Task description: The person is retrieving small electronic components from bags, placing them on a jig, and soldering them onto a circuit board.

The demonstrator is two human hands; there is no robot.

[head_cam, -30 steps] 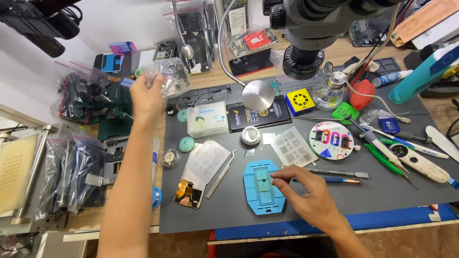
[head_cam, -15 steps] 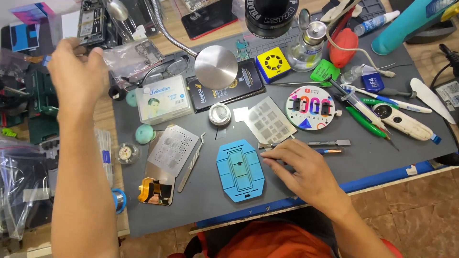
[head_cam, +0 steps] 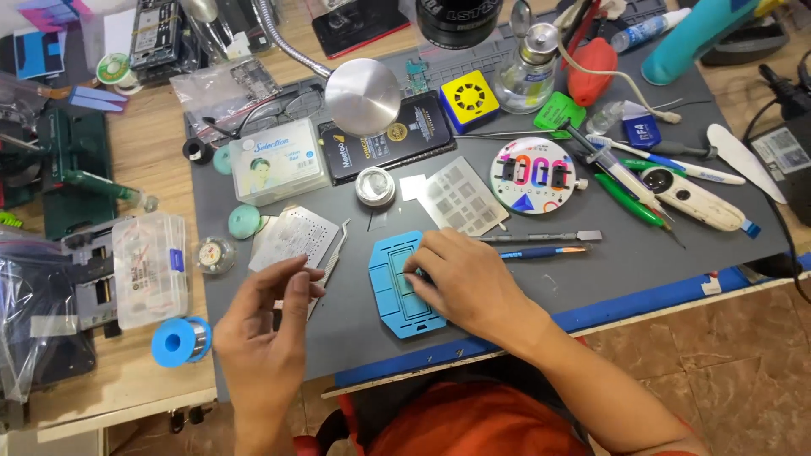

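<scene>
My right hand point(head_cam: 469, 287) lies on a blue plastic holder plate point(head_cam: 395, 300) on the grey mat point(head_cam: 642, 253), fingertips pressing its upper middle. My left hand point(head_cam: 270, 333) hovers low over the mat's front left, fingers loosely curled and apart, with nothing visible in it. It is nearest a pair of tweezers point(head_cam: 331, 257) and a perforated metal stencil sheet point(head_cam: 294, 236). A blue-handled tool point(head_cam: 541, 252) and a metal spatula point(head_cam: 549, 237) lie just right of my right hand.
A second stencil point(head_cam: 460, 203), a small round tin point(head_cam: 375, 186), a white box point(head_cam: 279, 162), a dark phone point(head_cam: 397, 135) and a round metal disc point(head_cam: 363, 95) lie behind. A round parts tray point(head_cam: 532, 176) and pens sit right; a blue solder spool point(head_cam: 179, 340) and clear box point(head_cam: 152, 268) left.
My left hand has come back from the far left shelf area, without the plastic bag, down to the mat's front left. My right hand has stayed on the blue plate. The view has tilted down.
</scene>
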